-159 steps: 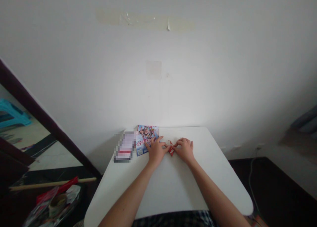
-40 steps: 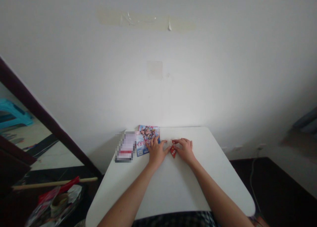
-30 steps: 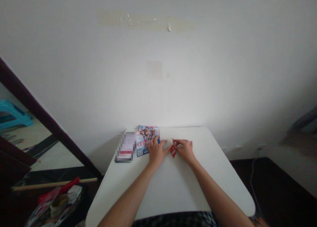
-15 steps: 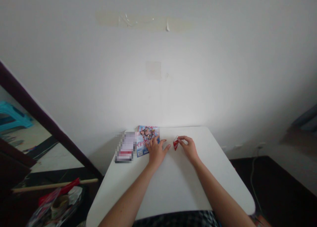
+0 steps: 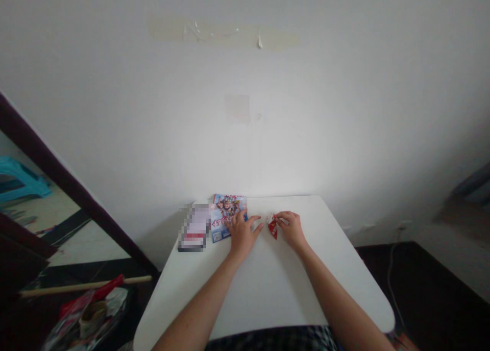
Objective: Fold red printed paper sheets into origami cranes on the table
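Observation:
A small red and white folded piece (image 5: 272,227), with a pointed lower end, is pinched at its right edge between the thumb and fingers of my right hand (image 5: 292,230); whether it is paper or a wrapper I cannot tell. My left hand (image 5: 242,234) rests to its left with fingers spread, the fingertips over the lower right part of a colourful printed leaflet (image 5: 224,205). The thumb and forefinger of that hand point toward the red piece, apart from it and holding nothing.
Left of the leaflet, a pixelated flat object (image 5: 196,228) lies on the white table (image 5: 264,300). A wall (image 5: 306,111) with tape marks rises behind. On the floor at left are a wooden stick (image 5: 138,280) and a clutter of bags; a blue stool (image 5: 23,180) appears in a mirror-like panel.
The red piece has turned in my right hand, showing more of its broad face, and its tip points lower right. My right hand has shifted slightly; the left has stayed put.

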A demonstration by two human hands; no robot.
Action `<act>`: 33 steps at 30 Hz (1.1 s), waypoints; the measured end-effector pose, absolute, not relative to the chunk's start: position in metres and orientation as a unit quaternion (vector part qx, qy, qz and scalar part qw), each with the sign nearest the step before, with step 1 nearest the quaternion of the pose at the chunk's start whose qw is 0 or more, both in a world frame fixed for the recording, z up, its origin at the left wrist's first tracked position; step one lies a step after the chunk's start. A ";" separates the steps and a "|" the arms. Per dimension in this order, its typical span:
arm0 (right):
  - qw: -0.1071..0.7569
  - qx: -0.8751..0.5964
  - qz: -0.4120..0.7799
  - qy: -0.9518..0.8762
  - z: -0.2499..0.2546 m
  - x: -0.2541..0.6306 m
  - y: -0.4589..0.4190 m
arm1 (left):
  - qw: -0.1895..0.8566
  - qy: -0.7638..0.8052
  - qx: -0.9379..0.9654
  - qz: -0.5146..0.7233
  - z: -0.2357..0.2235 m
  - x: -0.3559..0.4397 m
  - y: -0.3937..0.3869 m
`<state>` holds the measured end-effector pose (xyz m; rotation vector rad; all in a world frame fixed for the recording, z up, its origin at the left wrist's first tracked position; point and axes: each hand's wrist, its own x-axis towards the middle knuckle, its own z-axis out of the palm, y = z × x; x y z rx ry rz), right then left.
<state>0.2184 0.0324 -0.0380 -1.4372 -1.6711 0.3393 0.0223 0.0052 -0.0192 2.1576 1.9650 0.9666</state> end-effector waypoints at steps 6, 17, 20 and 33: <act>0.430 -0.581 0.118 -0.681 -0.045 0.215 0.035 | 0.047 0.602 0.716 0.352 -0.016 0.024 0.006; 0.435 -0.561 0.118 -0.694 -0.036 0.209 0.033 | 0.077 0.580 0.702 0.406 -0.017 0.028 0.011; 0.454 -0.551 0.138 -0.687 -0.032 0.208 0.031 | 0.073 0.576 0.699 0.417 -0.018 0.028 0.012; 0.466 -0.513 0.234 -0.682 -0.023 0.204 0.024 | 0.096 0.557 0.707 0.425 -0.016 0.027 0.012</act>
